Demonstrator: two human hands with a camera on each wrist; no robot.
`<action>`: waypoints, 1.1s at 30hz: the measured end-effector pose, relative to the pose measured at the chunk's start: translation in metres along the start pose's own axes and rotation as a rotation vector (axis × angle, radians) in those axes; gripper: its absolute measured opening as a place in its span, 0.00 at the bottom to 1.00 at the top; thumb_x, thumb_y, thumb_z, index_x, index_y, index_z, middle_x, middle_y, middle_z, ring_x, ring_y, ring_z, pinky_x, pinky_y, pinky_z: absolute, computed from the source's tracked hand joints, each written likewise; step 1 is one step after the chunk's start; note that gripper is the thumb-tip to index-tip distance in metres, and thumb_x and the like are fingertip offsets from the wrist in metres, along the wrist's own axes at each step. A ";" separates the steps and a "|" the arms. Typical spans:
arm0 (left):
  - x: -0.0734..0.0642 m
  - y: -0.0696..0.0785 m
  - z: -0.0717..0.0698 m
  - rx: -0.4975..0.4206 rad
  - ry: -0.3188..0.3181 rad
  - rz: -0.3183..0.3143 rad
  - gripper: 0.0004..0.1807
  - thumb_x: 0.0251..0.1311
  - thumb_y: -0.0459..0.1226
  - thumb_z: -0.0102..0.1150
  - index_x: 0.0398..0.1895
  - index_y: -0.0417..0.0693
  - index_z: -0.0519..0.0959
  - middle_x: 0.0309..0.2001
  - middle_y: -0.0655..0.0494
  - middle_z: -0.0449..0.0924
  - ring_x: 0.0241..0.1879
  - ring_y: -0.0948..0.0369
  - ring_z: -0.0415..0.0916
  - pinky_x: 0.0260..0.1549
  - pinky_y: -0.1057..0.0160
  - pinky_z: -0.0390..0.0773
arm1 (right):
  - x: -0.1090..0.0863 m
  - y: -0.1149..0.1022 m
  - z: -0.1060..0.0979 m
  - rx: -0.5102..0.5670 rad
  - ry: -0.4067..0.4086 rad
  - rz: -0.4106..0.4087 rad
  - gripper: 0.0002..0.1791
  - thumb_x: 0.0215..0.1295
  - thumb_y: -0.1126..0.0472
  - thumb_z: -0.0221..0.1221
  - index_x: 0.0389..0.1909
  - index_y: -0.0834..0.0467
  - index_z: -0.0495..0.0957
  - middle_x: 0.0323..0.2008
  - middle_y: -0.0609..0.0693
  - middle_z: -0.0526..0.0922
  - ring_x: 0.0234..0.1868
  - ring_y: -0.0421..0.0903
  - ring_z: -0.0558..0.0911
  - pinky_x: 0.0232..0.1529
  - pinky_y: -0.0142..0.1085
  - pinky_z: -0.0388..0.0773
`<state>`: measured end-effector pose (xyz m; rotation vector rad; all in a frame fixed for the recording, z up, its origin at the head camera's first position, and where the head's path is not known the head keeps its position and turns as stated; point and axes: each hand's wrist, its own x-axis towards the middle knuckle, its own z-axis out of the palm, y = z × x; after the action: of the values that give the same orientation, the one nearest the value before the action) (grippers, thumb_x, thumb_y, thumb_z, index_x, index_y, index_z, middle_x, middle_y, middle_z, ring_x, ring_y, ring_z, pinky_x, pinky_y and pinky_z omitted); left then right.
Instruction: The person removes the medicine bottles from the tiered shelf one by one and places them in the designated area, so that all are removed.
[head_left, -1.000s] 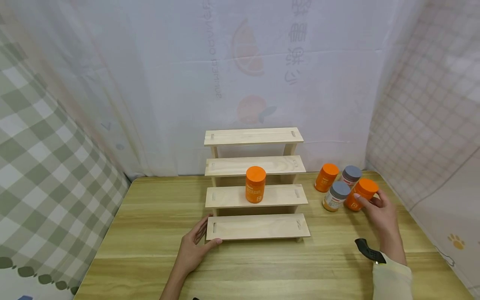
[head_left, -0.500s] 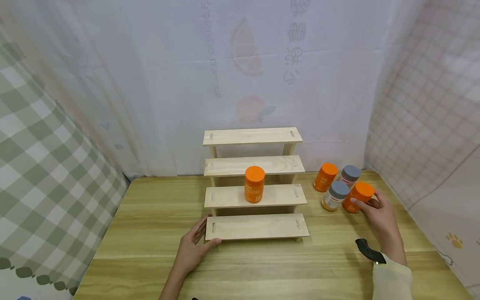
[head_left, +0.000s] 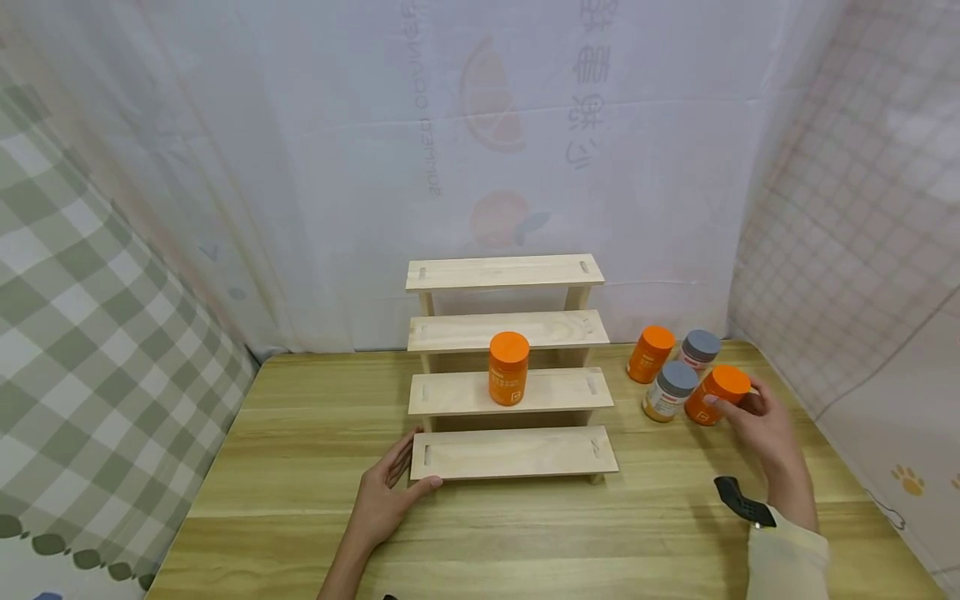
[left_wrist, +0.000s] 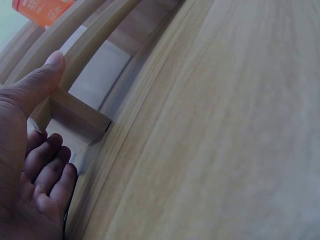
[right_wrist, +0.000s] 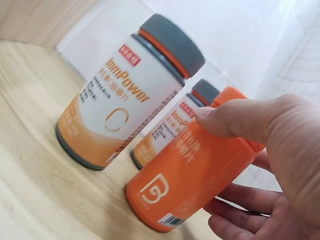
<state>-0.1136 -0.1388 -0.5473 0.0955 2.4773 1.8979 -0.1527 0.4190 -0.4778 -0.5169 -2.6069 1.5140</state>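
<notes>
In the head view my right hand (head_left: 765,422) grips an orange supplement bottle (head_left: 707,410) at the right of the table. The right wrist view shows the thumb across this orange bottle (right_wrist: 185,175), with fingers round its far side; it leans. Beside it is a grey-capped white-and-orange bottle (right_wrist: 117,95), and another grey-capped bottle (right_wrist: 152,130) is partly hidden behind. My left hand (head_left: 381,504) holds the left end of the bottom step of a wooden stepped rack (head_left: 517,454). In the left wrist view its thumb lies on the board's edge and its fingers curl near the end.
Another orange bottle (head_left: 508,368) stands on the rack's second step from the bottom. One more orange bottle (head_left: 649,356) is on the wooden table (head_left: 315,417), right of the rack. A white curtain (head_left: 330,208) hangs behind, and checked cloth (head_left: 90,333) lines the left.
The orange bottle in my right hand has shifted slightly towards the left and nearer to me. My left hand keeps its place on the rack.
</notes>
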 end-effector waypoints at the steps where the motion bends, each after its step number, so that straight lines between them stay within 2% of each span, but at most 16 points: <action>1: 0.000 0.000 0.000 -0.001 0.000 -0.001 0.46 0.49 0.49 0.81 0.74 0.66 0.69 0.73 0.58 0.71 0.74 0.58 0.67 0.74 0.57 0.70 | 0.000 -0.001 -0.001 0.010 0.003 -0.009 0.44 0.69 0.43 0.65 0.80 0.47 0.56 0.44 0.21 0.69 0.44 0.21 0.70 0.40 0.17 0.73; 6: 0.000 0.000 0.000 0.003 -0.002 0.004 0.47 0.50 0.49 0.80 0.75 0.62 0.69 0.74 0.57 0.70 0.74 0.56 0.67 0.74 0.55 0.70 | -0.003 -0.010 -0.003 0.056 0.041 -0.057 0.41 0.71 0.47 0.64 0.80 0.48 0.57 0.45 0.21 0.71 0.45 0.22 0.70 0.39 0.13 0.73; 8: 0.000 -0.001 0.001 0.010 -0.002 0.015 0.47 0.51 0.49 0.80 0.76 0.60 0.68 0.74 0.55 0.70 0.74 0.55 0.67 0.74 0.54 0.70 | -0.004 -0.015 -0.003 0.038 0.070 -0.076 0.41 0.71 0.47 0.64 0.80 0.47 0.58 0.52 0.28 0.75 0.49 0.24 0.71 0.44 0.12 0.73; 10: 0.000 -0.001 0.001 0.010 -0.001 0.020 0.47 0.51 0.48 0.80 0.76 0.59 0.68 0.74 0.55 0.70 0.74 0.55 0.66 0.74 0.53 0.70 | -0.006 -0.021 -0.003 0.007 0.095 -0.089 0.42 0.71 0.45 0.63 0.80 0.47 0.57 0.64 0.40 0.75 0.57 0.32 0.72 0.58 0.14 0.72; 12: 0.000 -0.001 0.001 0.007 0.000 0.021 0.47 0.51 0.48 0.80 0.76 0.60 0.68 0.74 0.55 0.70 0.74 0.55 0.66 0.74 0.54 0.70 | -0.008 -0.027 -0.003 -0.013 0.113 -0.091 0.42 0.71 0.43 0.62 0.81 0.46 0.56 0.75 0.49 0.67 0.67 0.41 0.70 0.72 0.20 0.64; 14: 0.000 0.000 0.001 0.000 -0.001 0.014 0.47 0.51 0.48 0.80 0.75 0.61 0.69 0.73 0.57 0.71 0.74 0.57 0.66 0.74 0.55 0.70 | -0.010 -0.033 -0.003 -0.005 0.121 -0.095 0.42 0.71 0.43 0.62 0.81 0.44 0.55 0.80 0.55 0.59 0.77 0.49 0.62 0.83 0.33 0.54; 15: 0.000 0.000 0.000 -0.005 -0.001 0.012 0.47 0.51 0.48 0.80 0.75 0.61 0.69 0.73 0.57 0.71 0.74 0.57 0.66 0.74 0.55 0.70 | -0.011 -0.035 -0.003 0.008 0.120 -0.099 0.42 0.72 0.43 0.62 0.81 0.43 0.54 0.81 0.55 0.56 0.79 0.52 0.59 0.86 0.40 0.50; 18: 0.001 -0.001 0.000 -0.004 -0.004 0.020 0.47 0.51 0.48 0.80 0.75 0.61 0.69 0.73 0.56 0.71 0.75 0.56 0.66 0.74 0.54 0.69 | -0.014 -0.041 -0.002 0.033 0.119 -0.121 0.43 0.72 0.44 0.62 0.82 0.41 0.53 0.82 0.53 0.53 0.83 0.52 0.52 0.87 0.45 0.43; 21: 0.001 -0.001 0.001 0.000 -0.004 0.033 0.47 0.51 0.48 0.80 0.76 0.60 0.68 0.74 0.53 0.70 0.75 0.52 0.65 0.74 0.51 0.69 | -0.017 -0.049 -0.002 0.038 0.125 -0.149 0.43 0.72 0.46 0.62 0.82 0.40 0.52 0.83 0.51 0.52 0.84 0.49 0.49 0.87 0.41 0.40; 24: 0.002 -0.001 0.001 0.006 0.000 0.030 0.47 0.51 0.48 0.80 0.76 0.60 0.68 0.74 0.53 0.70 0.75 0.52 0.65 0.74 0.51 0.69 | -0.021 -0.059 0.000 0.036 0.129 -0.178 0.43 0.72 0.47 0.63 0.82 0.38 0.51 0.83 0.50 0.52 0.84 0.48 0.49 0.87 0.40 0.40; 29: 0.001 0.000 0.001 0.005 0.006 0.013 0.47 0.50 0.49 0.80 0.75 0.61 0.69 0.73 0.56 0.71 0.75 0.55 0.66 0.74 0.54 0.69 | -0.028 -0.075 0.004 0.025 0.112 -0.225 0.44 0.72 0.48 0.63 0.82 0.35 0.49 0.83 0.49 0.51 0.84 0.51 0.50 0.87 0.47 0.43; 33: 0.001 0.001 0.001 0.004 0.002 0.015 0.47 0.50 0.48 0.80 0.76 0.60 0.69 0.74 0.55 0.70 0.75 0.54 0.66 0.74 0.54 0.69 | -0.031 -0.083 0.010 -0.002 0.096 -0.302 0.44 0.73 0.50 0.63 0.82 0.36 0.50 0.82 0.49 0.53 0.83 0.49 0.53 0.81 0.23 0.50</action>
<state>-0.1140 -0.1378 -0.5464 0.1134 2.4893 1.8993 -0.1463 0.3631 -0.4086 -0.1784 -2.4765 1.3549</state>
